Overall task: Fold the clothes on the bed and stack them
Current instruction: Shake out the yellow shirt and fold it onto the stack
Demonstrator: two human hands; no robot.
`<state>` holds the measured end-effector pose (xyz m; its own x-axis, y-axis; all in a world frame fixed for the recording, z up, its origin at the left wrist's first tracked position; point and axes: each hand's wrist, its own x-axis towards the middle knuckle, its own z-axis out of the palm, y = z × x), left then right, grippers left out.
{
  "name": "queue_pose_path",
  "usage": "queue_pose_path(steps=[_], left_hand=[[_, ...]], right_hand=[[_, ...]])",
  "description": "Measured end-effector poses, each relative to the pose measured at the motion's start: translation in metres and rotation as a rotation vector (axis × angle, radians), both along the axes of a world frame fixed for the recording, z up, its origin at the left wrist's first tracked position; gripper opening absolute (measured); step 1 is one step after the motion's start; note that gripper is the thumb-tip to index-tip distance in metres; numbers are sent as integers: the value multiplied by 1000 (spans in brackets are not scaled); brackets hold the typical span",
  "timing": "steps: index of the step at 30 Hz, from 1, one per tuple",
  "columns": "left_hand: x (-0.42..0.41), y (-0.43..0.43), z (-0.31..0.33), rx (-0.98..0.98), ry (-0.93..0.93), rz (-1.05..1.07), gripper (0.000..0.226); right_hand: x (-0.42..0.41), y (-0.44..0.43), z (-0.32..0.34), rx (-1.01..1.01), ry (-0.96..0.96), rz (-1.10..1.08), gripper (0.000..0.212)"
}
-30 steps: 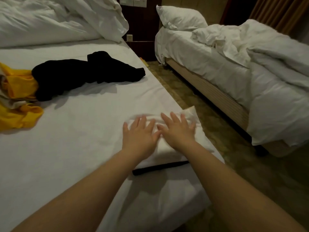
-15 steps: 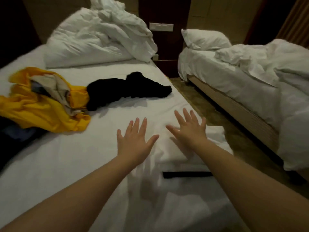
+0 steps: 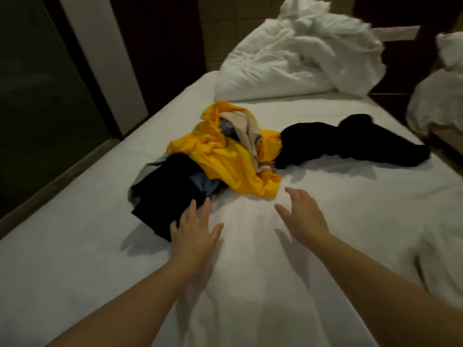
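A heap of unfolded clothes lies mid-bed: a yellow garment (image 3: pixel 225 156) on top, a beige piece (image 3: pixel 248 126) tucked into it, a dark garment (image 3: pixel 170 191) at the near left with a bit of light blue cloth (image 3: pixel 203 184) showing. A separate black garment (image 3: pixel 350 141) lies to the right. My left hand (image 3: pixel 194 234) reaches forward with straight fingers, its fingertips at the near edge of the dark garment. My right hand (image 3: pixel 303 214) hovers open above the white sheet (image 3: pixel 275 284), just short of the yellow garment. Both hands hold nothing.
A crumpled white duvet (image 3: pixel 295 61) is piled at the head of the bed. A dark window or glass wall (image 3: pixel 37 108) runs along the left side. Part of a second bed (image 3: pixel 438 101) shows at the far right edge.
Both hands have lifted off the folded white item near the bed's right edge and swung left toward the clothes heap. The view has turned left, so the folded item is out of sight.
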<state>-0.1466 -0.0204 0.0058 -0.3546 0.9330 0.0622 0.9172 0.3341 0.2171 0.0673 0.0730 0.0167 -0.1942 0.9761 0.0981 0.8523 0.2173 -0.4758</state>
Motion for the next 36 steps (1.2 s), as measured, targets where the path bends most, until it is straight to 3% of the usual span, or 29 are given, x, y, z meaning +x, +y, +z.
queue_pose_path(steps=[3, 7, 12, 17, 20, 25, 29, 32, 36], left_hand=[[-15, -2, -27, 56, 51, -32, 68], [-20, 5, -44, 150, 50, -28, 68], [-22, 9, -52, 190, 80, -43, 63], [-22, 5, -48, 210, 51, -66, 63], [-21, -8, -43, 256, -58, -106, 65], [-5, -61, -37, 200, -209, -168, 76], [21, -121, -25, 161, -483, -124, 72], [38, -153, -11, 162, -763, 9, 54], [67, -173, 15, 164, -1356, 189, 35]], right_hand=[[-39, 16, -21, 32, 62, 22, 51], [-64, 34, -44, 210, 2, -141, 37], [-67, 51, -46, 177, 112, -203, 18], [-58, 15, -43, 196, 279, -177, 29], [-51, -33, -43, 142, 368, -210, 29], [-36, -97, -42, 55, 338, -209, 27], [-22, -149, -32, -38, 408, -192, 17], [-15, -193, -17, -97, 643, -201, 12], [-12, -246, 0, -155, 857, -244, 8]])
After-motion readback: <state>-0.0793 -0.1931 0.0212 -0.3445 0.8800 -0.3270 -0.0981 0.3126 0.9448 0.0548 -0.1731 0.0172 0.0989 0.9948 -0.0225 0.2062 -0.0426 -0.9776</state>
